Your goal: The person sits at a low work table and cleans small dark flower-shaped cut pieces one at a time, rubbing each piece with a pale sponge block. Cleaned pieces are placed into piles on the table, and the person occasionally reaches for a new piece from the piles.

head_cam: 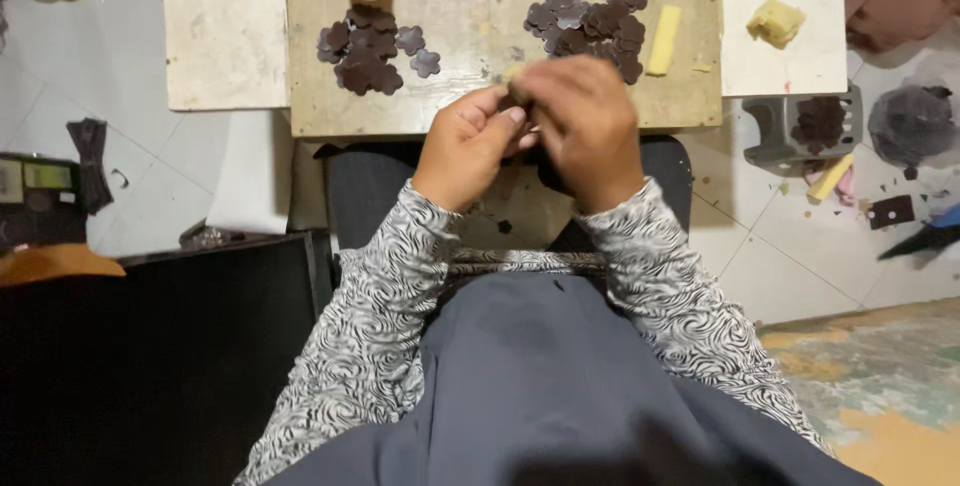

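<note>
Now your left hand [468, 146] and right hand [588, 126] are meeting just above the table [480, 6] edge, each grip closing narrowly on one small dark piece [519, 94] between the fingertips, mostly hidden.

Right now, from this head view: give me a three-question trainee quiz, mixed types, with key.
1. True or false: the two hands meet over the near edge of the board.
2. How many piles of dark flower cutouts lie on the board? A) one B) two C) four
3. What lies just right of the right pile?

Key
1. True: left hand and right hand pinch a small piece together; it is too hidden to identify.
2. B: left pile and right pile.
3. A yellow stick.
</note>
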Demonstrator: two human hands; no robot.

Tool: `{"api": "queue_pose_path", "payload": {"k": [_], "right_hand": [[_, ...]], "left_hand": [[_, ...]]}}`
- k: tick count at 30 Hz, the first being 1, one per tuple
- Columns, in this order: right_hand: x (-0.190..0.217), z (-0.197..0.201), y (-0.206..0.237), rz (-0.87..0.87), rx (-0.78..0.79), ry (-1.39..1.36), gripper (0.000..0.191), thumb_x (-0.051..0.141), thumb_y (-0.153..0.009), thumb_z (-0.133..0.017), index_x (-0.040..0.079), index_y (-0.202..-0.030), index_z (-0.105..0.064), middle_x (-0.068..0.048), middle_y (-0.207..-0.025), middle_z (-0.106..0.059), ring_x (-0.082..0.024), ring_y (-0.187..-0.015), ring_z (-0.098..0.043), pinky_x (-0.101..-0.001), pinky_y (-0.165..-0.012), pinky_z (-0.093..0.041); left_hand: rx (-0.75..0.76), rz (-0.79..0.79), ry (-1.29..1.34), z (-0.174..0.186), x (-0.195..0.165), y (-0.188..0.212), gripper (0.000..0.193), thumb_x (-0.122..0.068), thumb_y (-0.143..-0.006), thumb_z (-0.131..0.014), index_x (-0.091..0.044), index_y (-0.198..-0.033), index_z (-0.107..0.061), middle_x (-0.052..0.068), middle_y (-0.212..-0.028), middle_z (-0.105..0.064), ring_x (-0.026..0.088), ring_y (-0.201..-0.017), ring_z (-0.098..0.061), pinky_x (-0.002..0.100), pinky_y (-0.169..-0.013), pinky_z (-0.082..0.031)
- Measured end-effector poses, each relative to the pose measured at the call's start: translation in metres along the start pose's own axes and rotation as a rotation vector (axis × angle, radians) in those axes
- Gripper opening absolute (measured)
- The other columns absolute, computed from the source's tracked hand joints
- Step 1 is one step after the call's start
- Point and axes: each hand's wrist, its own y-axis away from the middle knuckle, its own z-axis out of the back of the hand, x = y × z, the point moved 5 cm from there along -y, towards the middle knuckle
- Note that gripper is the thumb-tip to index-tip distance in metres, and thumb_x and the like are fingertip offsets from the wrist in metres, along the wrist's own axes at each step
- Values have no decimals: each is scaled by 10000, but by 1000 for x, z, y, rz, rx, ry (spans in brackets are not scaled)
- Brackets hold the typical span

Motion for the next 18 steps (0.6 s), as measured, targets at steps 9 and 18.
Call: {"api": "queue_pose_path", "payload": {"k": [9,18], "right_hand": [[-1,-4,13,48,13,-65,280,-56,-874,-787,43,-1134,-751,-109,-1144,-720,-309,-1117,-676,-435,-1026,-548],[7,-8,14,73,-17,-88,287,-55,-861,-804,34,-1126,-735,-124,-1136,-707,-313,-1104,-670,-429,-988,-560]], "left_hand": [[-34,118,348,6,-10,0,261,-78,-1114,-507,87,-1306,-569,144,-1126,-680,176,-951,-682,337,-871,-599],[-241,71,316,16,-5,-6,273,-78,-1064,-490,74,-1278,-564,131,-1046,-667,163,-844,-646,328,-761,-534]]}}
